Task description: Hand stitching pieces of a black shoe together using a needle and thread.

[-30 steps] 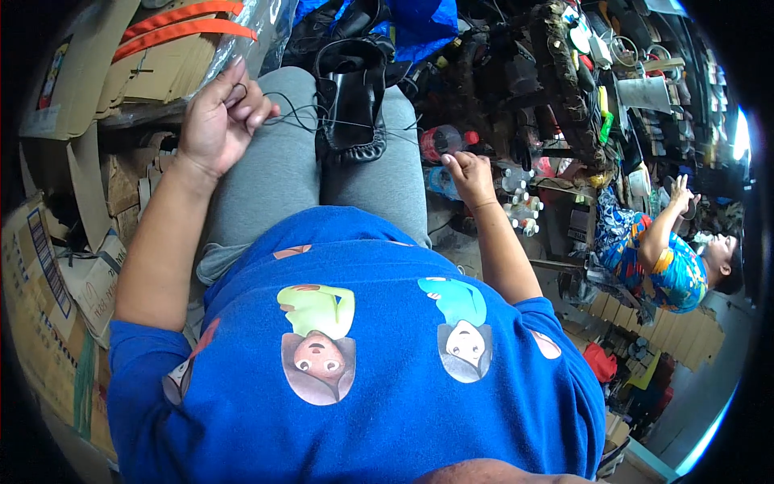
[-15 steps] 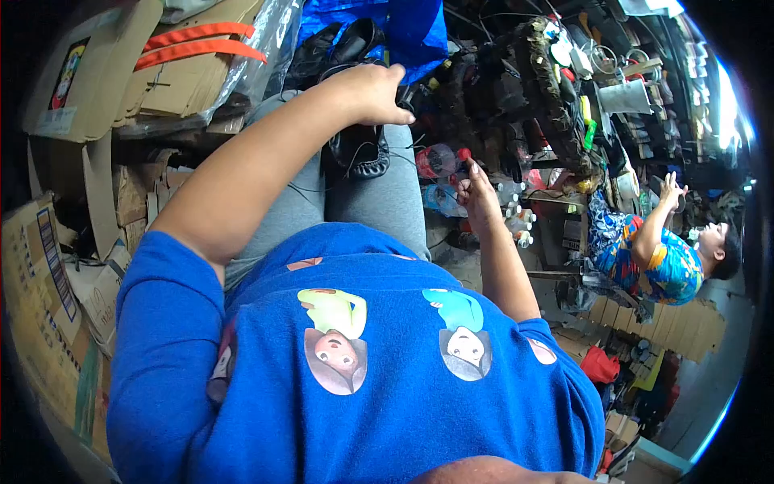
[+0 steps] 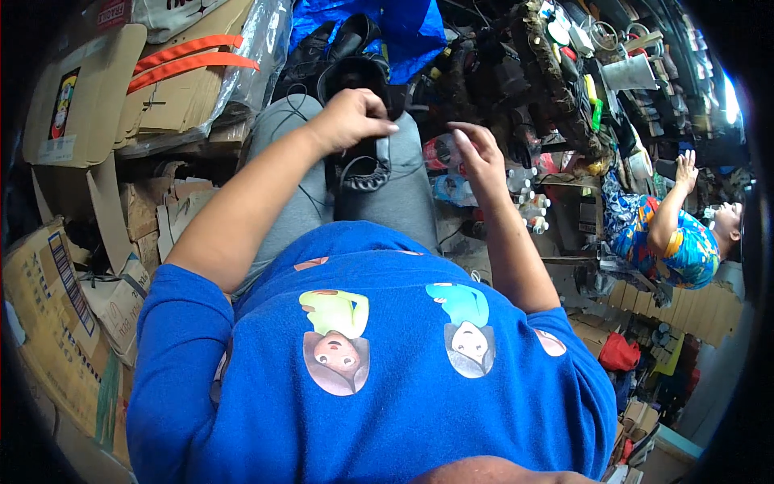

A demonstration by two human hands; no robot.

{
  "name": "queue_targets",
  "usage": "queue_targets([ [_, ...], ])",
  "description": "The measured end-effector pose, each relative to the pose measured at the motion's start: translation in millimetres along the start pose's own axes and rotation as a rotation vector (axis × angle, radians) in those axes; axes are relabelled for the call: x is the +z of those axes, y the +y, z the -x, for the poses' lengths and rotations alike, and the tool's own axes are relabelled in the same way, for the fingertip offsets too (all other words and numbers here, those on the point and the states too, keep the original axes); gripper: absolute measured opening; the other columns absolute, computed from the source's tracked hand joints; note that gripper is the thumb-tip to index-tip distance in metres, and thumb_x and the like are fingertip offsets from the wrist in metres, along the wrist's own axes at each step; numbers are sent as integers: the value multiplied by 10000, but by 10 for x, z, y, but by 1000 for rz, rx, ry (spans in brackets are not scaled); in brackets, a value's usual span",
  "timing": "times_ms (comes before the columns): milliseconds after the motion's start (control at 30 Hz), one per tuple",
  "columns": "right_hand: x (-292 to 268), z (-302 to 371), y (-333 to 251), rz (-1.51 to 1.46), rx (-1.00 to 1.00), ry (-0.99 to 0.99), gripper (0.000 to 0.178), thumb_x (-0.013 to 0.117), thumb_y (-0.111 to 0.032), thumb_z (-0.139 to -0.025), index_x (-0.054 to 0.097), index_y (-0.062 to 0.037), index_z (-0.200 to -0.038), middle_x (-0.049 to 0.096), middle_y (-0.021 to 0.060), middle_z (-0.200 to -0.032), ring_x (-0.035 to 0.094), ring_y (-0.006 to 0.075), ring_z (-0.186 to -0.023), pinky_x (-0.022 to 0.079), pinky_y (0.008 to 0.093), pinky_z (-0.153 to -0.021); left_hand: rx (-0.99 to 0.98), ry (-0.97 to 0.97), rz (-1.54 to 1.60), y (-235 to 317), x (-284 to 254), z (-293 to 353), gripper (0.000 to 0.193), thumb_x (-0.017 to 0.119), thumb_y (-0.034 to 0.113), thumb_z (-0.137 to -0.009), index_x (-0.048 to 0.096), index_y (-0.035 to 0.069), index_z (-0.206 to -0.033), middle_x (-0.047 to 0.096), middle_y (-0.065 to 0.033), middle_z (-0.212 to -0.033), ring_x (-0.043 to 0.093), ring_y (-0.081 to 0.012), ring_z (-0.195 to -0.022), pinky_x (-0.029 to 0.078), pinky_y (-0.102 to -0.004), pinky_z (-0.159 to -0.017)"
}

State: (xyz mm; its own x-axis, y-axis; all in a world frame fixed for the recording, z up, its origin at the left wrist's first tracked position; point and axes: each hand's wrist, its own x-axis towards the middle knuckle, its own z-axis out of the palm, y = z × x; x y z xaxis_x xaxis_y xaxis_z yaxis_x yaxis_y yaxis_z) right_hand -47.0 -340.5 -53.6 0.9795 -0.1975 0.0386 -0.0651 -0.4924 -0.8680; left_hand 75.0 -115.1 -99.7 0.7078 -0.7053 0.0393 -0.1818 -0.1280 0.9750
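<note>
A black shoe (image 3: 367, 179) with a gathered, stitched edge rests on my thighs, partly hidden by my left hand. My left hand (image 3: 353, 121) hovers just above it, fingers curled in and thumb stretched toward the right; what it pinches, if anything, is too small to make out. To the right of my knee, my right hand (image 3: 482, 157) is raised with thumb and forefinger close together, and nothing nameable shows between them. Loose black thread (image 3: 297, 114) loops over my left thigh. Beyond the shoe lie more dark shoes (image 3: 355, 36).
Flattened cardboard (image 3: 181, 97) with orange strips (image 3: 193, 63) is stacked at the left. A blue plastic sheet (image 3: 415, 32) lies ahead. Plastic bottles (image 3: 453, 191) stand beside my right knee. Farther right, a cluttered rack (image 3: 597, 81) stands near another person in a colourful shirt (image 3: 677, 250).
My left hand has come back toward me, nearer the shoe's gathered edge. My right hand has moved slightly up, its thumb and forefinger now nearer together. The other person's arm has risen.
</note>
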Motion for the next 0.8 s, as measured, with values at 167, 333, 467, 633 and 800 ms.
queue_targets([
  [167, 287, -192, -656, 395, -45, -636, 353, 624, -359, -836, 668, -22, -931, 641, 165, -755, 627, 306, -706, 476, 377, -668, 101, -51, -384, 129, 15, 22, 242, 736, 200, -717, 646, 36, -870, 570, -92, -898, 563, -214, -873, 451, -311, -797],
  [333, 326, -267, -649, 609, -176, -839, 302, 596, -330, -838, 658, -36, -870, 624, 194, -748, 631, 337, -748, 469, 414, -647, 82, -87, -330, 127, -5, 68, 279, 746, 195, -703, 622, 29, -891, 532, -82, -956, 535, -223, -957, 421, -312, -868],
  [467, 194, -144, -587, 462, -151, -830, 238, 617, -236, -840, 586, -6, -782, 533, 147, -644, 527, 237, -608, 413, 368, -576, 43, -96, -338, 155, -30, 66, 292, 750, 212, -706, 623, 27, -892, 531, -85, -962, 535, -225, -954, 423, -317, -865],
  [633, 115, 95, -568, -57, 159, -669, 249, 608, -163, -873, 517, -9, -699, 448, -16, -597, 395, 77, -563, 333, 287, -507, 40, -281, -360, 187, -165, 0, 296, 693, 244, -772, 621, 30, -963, 528, -106, -1014, 523, -239, -1008, 414, -333, -890],
  [800, 66, 61, -646, 2, 154, -527, 101, 610, -101, -866, 617, -7, -830, 493, -23, -646, 467, 69, -613, 401, 251, -558, 6, -345, -398, 306, -286, -83, 250, 698, 194, -753, 648, 30, -935, 568, -95, -967, 563, -237, -966, 437, -338, -867],
])
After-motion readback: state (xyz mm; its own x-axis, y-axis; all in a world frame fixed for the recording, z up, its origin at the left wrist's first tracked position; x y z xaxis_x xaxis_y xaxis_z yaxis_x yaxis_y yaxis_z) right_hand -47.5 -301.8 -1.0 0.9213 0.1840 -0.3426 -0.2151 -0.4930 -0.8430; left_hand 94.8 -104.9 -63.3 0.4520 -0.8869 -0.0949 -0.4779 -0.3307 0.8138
